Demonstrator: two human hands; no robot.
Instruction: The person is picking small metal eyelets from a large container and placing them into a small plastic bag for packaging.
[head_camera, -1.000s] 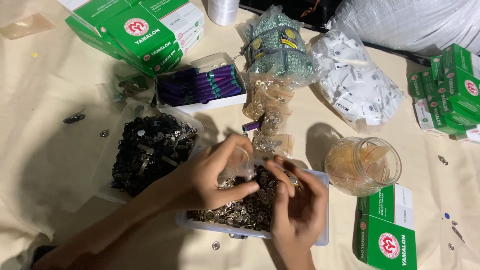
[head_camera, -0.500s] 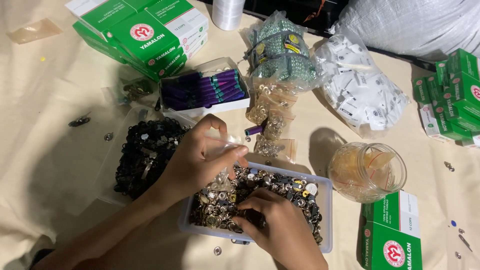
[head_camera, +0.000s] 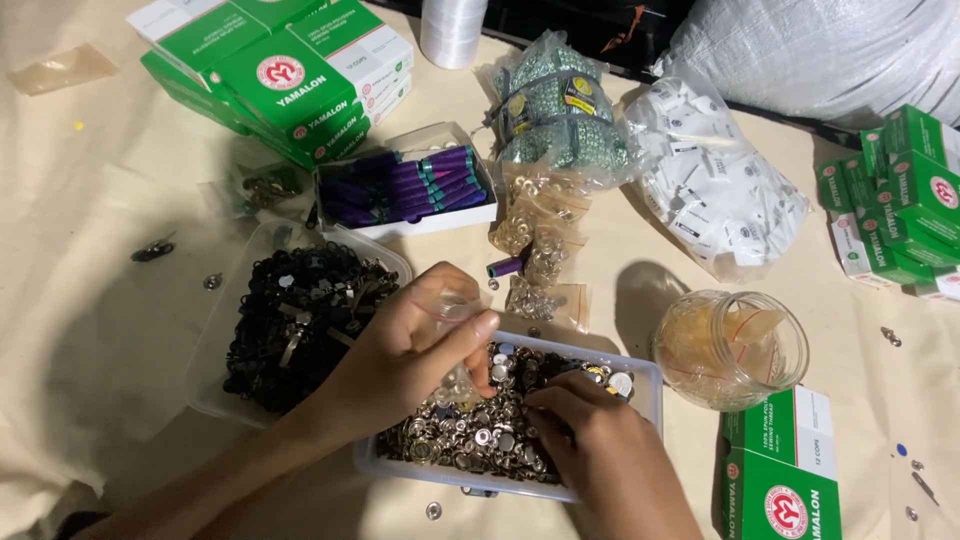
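Note:
A clear plastic tray (head_camera: 648, 385) holds a heap of small silver snap buttons (head_camera: 470, 435). My left hand (head_camera: 400, 350) hovers over its left side and pinches a small clear plastic bag (head_camera: 455, 312) between thumb and fingers. My right hand (head_camera: 590, 450) lies palm down in the tray with its fingers closed among the buttons. Whether it holds any I cannot tell.
A clear tub of black metal parts (head_camera: 300, 310) stands left of the tray. Behind are a box of purple thread spools (head_camera: 410, 185), green boxes (head_camera: 290, 75), bags of brass eyelets (head_camera: 540, 240), a bag of white pieces (head_camera: 715, 195). A glass jar (head_camera: 730, 350) and another green box (head_camera: 785, 470) sit at right.
My left hand has lifted the small bag slightly above the buttons. My right hand has dropped from beside it into the tray and now rests on the buttons.

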